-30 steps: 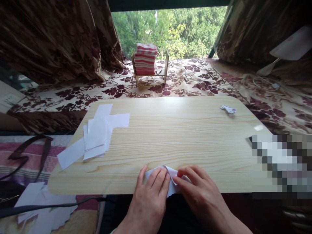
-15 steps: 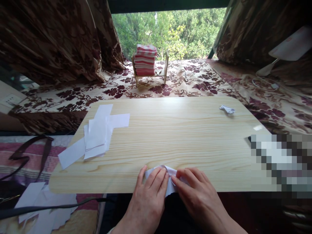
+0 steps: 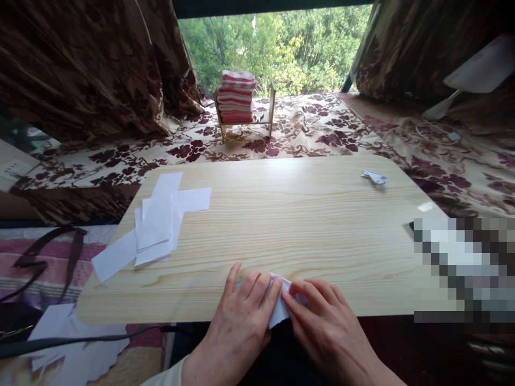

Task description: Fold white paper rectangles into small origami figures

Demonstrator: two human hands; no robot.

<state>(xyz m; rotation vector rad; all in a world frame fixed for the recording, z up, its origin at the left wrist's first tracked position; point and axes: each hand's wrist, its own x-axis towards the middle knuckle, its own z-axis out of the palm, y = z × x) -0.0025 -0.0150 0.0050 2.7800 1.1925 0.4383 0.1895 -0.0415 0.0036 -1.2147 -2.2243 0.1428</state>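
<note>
1. Left hand (image 3: 241, 321) lies flat, palm down, on the white paper piece (image 3: 279, 308) at the near edge of the wooden table (image 3: 289, 225). Fingers are spread and press down on the paper's left part; nothing is clasped.
2. Right hand (image 3: 325, 327) is just right of the left hand, touching the same paper. Fingers are curled and its fingertips (image 3: 292, 294) press on the paper's right part. Cannot tell whether it pinches a fold or only presses.
3. The paper piece sits near centre of the table's near edge, mostly covered by both hands. A corner overhangs the edge between the 2 hands.
4. Loose paper strips (image 3: 155, 225) lie overlapped on the left part of the table, well apart from the hands; 1 strip sticks out over the left edge.
5. A small folded paper item (image 3: 374, 176) sits at the far right of the table, well apart from the hands.
6. Beyond the far edge, on the floral cloth (image 3: 322, 134), stands a small wooden rack (image 3: 244, 113) holding a stack of red-and-white striped cloths (image 3: 236, 94).
7. More paper scraps (image 3: 68, 348) lie on the floor, near left, below the table, with a dark cable (image 3: 80, 343) across them.
8. Patterned curtains (image 3: 80, 64) hang on the far left and far right, with green trees visible between them.
</note>
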